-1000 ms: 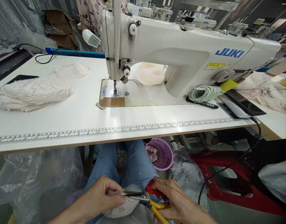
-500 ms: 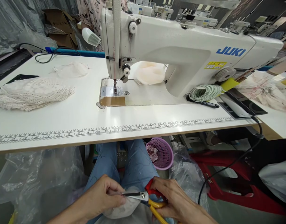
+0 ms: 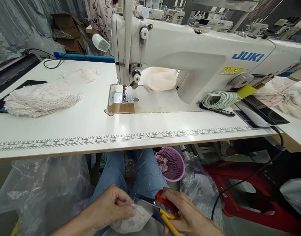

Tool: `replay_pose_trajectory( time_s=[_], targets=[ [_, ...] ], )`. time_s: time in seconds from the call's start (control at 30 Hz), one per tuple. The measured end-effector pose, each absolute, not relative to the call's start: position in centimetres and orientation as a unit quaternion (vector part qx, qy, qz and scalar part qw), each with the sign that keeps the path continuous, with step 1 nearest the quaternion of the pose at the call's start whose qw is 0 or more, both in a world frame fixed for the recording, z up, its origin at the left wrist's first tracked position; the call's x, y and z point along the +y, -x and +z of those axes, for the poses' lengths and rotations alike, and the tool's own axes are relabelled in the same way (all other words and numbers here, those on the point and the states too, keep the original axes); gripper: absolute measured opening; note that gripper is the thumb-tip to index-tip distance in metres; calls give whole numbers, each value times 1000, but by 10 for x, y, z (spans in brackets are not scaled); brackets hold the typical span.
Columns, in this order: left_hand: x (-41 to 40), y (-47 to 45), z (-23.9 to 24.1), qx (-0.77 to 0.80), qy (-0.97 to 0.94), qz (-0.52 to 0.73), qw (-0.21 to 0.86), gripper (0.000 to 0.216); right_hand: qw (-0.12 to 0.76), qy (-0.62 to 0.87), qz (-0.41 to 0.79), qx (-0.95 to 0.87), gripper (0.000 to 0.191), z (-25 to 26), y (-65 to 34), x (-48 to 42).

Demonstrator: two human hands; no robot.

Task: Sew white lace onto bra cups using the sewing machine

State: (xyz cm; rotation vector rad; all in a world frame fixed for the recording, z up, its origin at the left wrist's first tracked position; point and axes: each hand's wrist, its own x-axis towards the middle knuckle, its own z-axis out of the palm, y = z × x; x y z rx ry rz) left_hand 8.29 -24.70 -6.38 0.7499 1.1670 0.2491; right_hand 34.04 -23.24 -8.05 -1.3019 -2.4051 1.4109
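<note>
Over my lap, my left hand (image 3: 118,206) pinches a small piece of white lace fabric (image 3: 133,221) between thumb and fingers. My right hand (image 3: 181,209) grips scissors (image 3: 165,209) with one red and one yellow handle. Their blades are parted and point left, close to the upper edge of the fabric near my left fingertips. Whether the blades touch the fabric I cannot tell. Part of the fabric is hidden by my left hand.
A white sewing machine (image 3: 190,49) stands on the table (image 3: 79,127), with a lace stack (image 3: 39,100) at left. Green cord (image 3: 219,100) and a pen (image 3: 218,110) lie right. Below are a purple basket (image 3: 173,167), plastic bags (image 3: 54,183) and a red stool (image 3: 249,196).
The scissor blades have opened and drawn slightly away from my left fingertips. More of the lace fabric shows now. The whole view has shifted a little.
</note>
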Motion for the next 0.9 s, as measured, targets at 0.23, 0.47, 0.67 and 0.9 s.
replay_pose_trajectory(
  time_s=[0.23,0.47,0.67,0.9],
  targets=[
    [-246,-93,-60,535,-355,123,756,53,138,437,611,-645,58,-64,-305,-235],
    [-253,-88,-68,531,-376,136,747,58,183,426,730,-502,43,-74,-273,-235],
    [-256,-82,-69,537,-391,125,737,52,119,453,612,-638,40,-74,-292,-236],
    [-259,-73,-71,541,-398,123,730,40,11,463,444,-767,35,-61,-334,-241]
  ],
)
